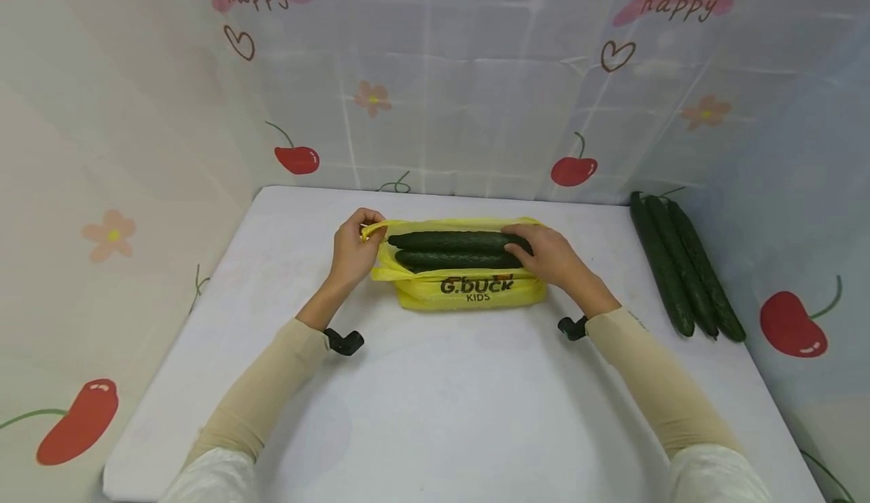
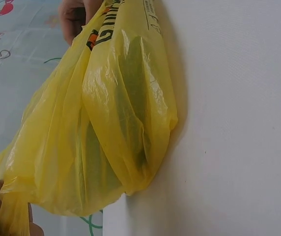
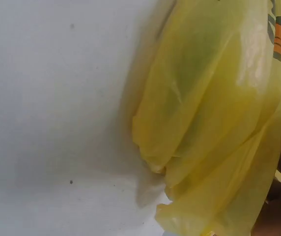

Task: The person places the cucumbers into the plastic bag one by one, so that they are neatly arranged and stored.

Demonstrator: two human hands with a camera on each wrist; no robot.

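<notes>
A yellow plastic bag (image 1: 421,291) lettered "G.DUCK KIDS" lies on the white table with its mouth up. Two dark green cucumbers (image 1: 448,242) lie side by side in the mouth of the bag. My left hand (image 1: 355,248) pinches the gathered left end of the bag; its fingers are bunched round the plastic in the left wrist view. At the opposite end, my right hand (image 1: 547,254) grips the far cucumber's right end, thumb on the near side and fingers over the far side. In the right wrist view, the yellow plastic (image 3: 214,118) partly hides the right hand's fingers.
Three more cucumbers (image 1: 686,269) lie together along the table's right edge. Behind the white table (image 1: 435,405) hangs a printed curtain (image 1: 462,72) with cherries and flowers. Each wrist wears a small black camera mount (image 1: 345,342).
</notes>
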